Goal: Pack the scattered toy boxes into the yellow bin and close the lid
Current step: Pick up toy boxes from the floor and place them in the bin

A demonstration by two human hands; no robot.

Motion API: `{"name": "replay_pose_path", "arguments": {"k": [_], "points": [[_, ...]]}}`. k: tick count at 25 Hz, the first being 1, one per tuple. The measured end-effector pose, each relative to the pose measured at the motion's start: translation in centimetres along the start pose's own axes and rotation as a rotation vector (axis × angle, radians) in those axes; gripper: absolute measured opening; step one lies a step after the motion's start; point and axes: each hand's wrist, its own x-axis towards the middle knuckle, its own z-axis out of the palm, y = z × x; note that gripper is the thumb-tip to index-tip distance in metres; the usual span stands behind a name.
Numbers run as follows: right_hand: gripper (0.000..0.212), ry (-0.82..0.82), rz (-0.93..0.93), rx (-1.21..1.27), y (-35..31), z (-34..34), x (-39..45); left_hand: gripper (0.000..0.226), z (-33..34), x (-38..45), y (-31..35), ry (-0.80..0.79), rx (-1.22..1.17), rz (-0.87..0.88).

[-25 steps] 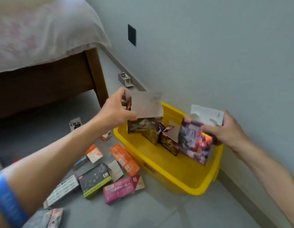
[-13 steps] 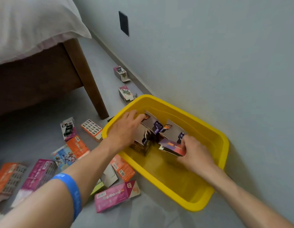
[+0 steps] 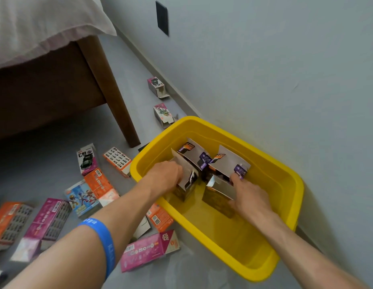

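Now, head view: both hands down inside yellow bin (image 3: 285,178) by the wall. Left hand (image 3: 165,176) curled round dark toy box (image 3: 186,184), right hand (image 3: 247,195) gripping second box (image 3: 218,197) just beside it, flaps up; prob. setting them upright, side by side, to save room. Many boxes on floor at left, e.g. pink box (image 3: 149,250). No lid visible.

A pink toy box (image 3: 87,159) seemingly reads "C03".
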Motion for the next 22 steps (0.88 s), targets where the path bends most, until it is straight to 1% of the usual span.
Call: {"name": "replay_pose_path", "arguments": {"k": [2, 4, 6, 9, 12, 14, 15, 17, 18, 19, 22], "points": [[0.045, 0.025, 0.009, 0.059, 0.2, -0.3, -0.1, 0.019, -0.6, 0.0, -0.3, -0.010, 0.015, 0.036], [0.042, 0.050, 0.011, 0.112, 0.4, -0.7, -0.1, 0.017, -1.2, 0.1, -0.3, 0.010, 0.087, 0.090], [0.042, 0.044, 0.036, 0.226, 0.5, -0.9, 0.1, 0.014, -1.3, 0.2, 0.2, 0.036, 0.158, 0.127], [0.043, -0.062, 0.112, 0.364, 1.0, -1.0, 0.6, 0.015, -1.3, 0.5, 0.9, -0.009, 0.130, 0.130], [0.050, -0.175, 0.145, 0.452, 1.6, -1.6, 1.4, 0.025, -1.5, 1.3, 0.9, -0.158, 0.074, 0.156], [0.047, -0.241, 0.116, 0.495, 1.9, -1.8, 1.8, 0.027, -1.3, 1.9, 0.9, -0.217, 0.036, 0.151], [0.040, -0.277, 0.072, 0.472, 1.8, -1.7, 1.8, 0.026, -1.3, 2.1, 1.0, -0.228, 0.027, 0.139], [0.024, -0.320, -0.020, 0.291, 1.2, -0.7, 1.7, 0.020, -1.1, 2.5, 1.3, -0.231, 0.021, 0.098], [0.023, -0.317, -0.038, 0.190, 0.8, 0.0, 1.6, 0.019, -1.0, 2.9, 1.5, -0.228, 0.032, 0.079], [0.026, -0.303, -0.034, 0.129, 0.5, 0.7, 1.6, 0.022, -1.0, 3.2, 1.7, -0.233, 0.059, 0.061], [0.026, -0.275, 0.045, 0.109, 0.1, 1.3, 2.0, 0.041, -0.2, 4.2, 2.2, -0.251, 0.168, 0.032]]}}
